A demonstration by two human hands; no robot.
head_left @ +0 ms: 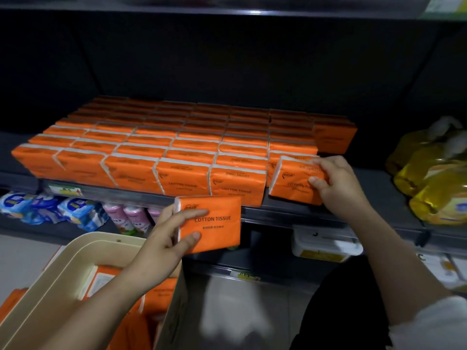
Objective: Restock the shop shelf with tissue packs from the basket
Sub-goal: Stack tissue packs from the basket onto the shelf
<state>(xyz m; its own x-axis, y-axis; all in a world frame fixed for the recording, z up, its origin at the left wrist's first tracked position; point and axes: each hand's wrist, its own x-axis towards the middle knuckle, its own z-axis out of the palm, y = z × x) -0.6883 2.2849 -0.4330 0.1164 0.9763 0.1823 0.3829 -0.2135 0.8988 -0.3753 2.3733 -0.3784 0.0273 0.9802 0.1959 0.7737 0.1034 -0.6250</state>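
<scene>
grips both closed on packs. shelf (374,183) nearly full of orange rows (177,137), gap at right end, so right grip (338,188) pinches a tissue pack (293,183), slightly tilted, there. basket (75,251) sits low left within reach, more inside. left grip (161,241) holds second pack (217,231) ready below shelf edge.

One view only: a head-worn wide-angle camera, aimed forward and down. It faces the shelf (374,184) from slightly above, at close range. The basket (101,239) lies nearer, below the lens, at lower left
</scene>
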